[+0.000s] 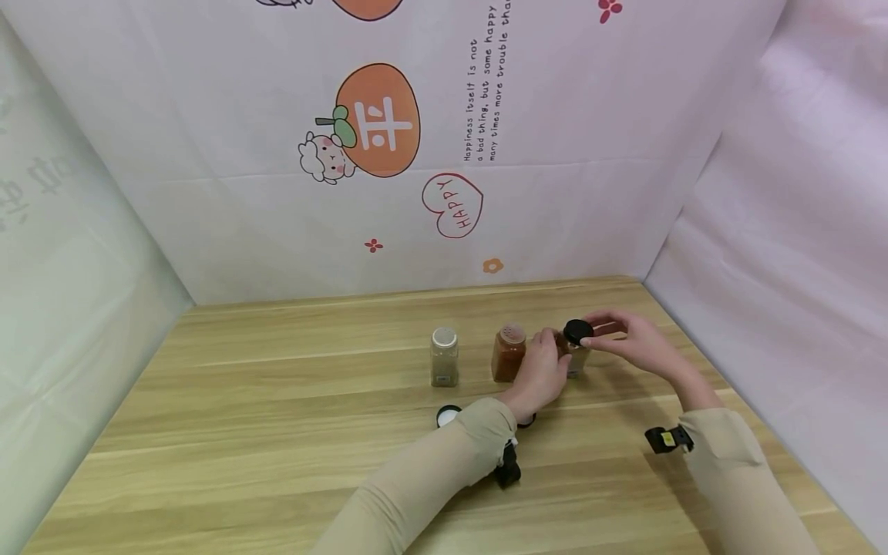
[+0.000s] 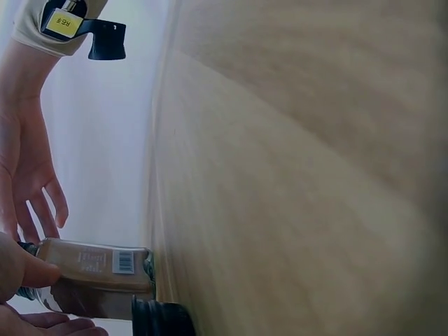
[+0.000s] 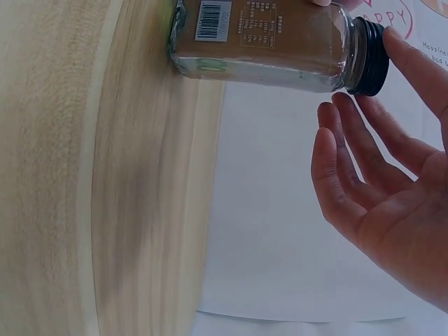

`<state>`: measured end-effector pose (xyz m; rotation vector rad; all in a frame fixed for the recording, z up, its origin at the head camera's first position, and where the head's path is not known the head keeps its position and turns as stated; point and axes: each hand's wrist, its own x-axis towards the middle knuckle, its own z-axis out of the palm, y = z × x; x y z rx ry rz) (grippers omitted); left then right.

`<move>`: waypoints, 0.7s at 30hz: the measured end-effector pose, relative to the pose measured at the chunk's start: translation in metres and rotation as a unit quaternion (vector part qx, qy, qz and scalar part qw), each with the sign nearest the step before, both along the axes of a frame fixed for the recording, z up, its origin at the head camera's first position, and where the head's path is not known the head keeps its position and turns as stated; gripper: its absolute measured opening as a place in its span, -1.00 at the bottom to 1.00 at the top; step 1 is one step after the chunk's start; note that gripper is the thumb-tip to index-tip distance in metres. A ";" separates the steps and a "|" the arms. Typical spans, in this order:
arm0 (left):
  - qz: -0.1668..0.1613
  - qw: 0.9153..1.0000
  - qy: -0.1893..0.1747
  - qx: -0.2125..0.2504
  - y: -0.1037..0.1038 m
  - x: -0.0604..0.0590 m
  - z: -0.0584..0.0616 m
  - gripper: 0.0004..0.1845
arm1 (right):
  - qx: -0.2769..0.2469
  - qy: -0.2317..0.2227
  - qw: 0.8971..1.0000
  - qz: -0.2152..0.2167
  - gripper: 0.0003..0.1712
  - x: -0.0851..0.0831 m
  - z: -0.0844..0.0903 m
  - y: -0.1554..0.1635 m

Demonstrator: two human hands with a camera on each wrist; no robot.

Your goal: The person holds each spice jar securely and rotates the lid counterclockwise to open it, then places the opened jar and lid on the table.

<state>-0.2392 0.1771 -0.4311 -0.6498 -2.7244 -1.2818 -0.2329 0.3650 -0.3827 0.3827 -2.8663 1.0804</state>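
Plainly, on the bench (image 1: 243,439), holds the body of the capped jar (image 3: 280,42) with the left grip (image 1: 542,376), just right of the red-spice jar (image 1: 508,359). Stands upright there, with long axis roughly vertical. Farther right of the red-spice jar, points leftward with the right grip (image 1: 638,343), nearer the topmost black cap (image 1: 577,331), and pinches it.

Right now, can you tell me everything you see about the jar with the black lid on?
The jar looks like clear glass, flat-sided, with brown stuff inside, a white barcode label, pale printing and a black lid on top. It stands upright on the wooden table, at the right end of the row. The left hand grips it; the right hand pinches its lid.
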 end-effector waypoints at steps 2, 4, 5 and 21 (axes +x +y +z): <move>0.000 1.000 0.002 0.001 0.000 0.000 0.000 -0.65 | -0.002 0.002 1.000 -0.001 -0.43 -0.001 -0.001 0.000; -0.001 1.000 0.004 0.001 0.000 -0.001 -0.001 -0.66 | -0.004 0.004 1.000 -0.001 -0.44 -0.001 -0.001 0.000; -0.001 1.000 0.006 0.001 0.000 -0.001 -0.001 -0.66 | -0.005 0.005 1.000 -0.001 -0.44 -0.002 -0.002 0.000; -0.006 1.000 0.014 -0.005 0.000 -0.002 -0.001 -0.67 | 0.002 0.030 1.000 -0.008 -0.46 -0.005 -0.006 0.002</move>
